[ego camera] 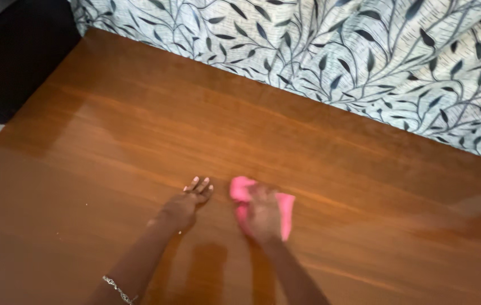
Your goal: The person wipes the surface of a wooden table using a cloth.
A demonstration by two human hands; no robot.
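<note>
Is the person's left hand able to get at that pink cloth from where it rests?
Probably yes: the left hand lies flat on the table beside the pink cloth, nothing between; the right hand covers its middle.
</note>
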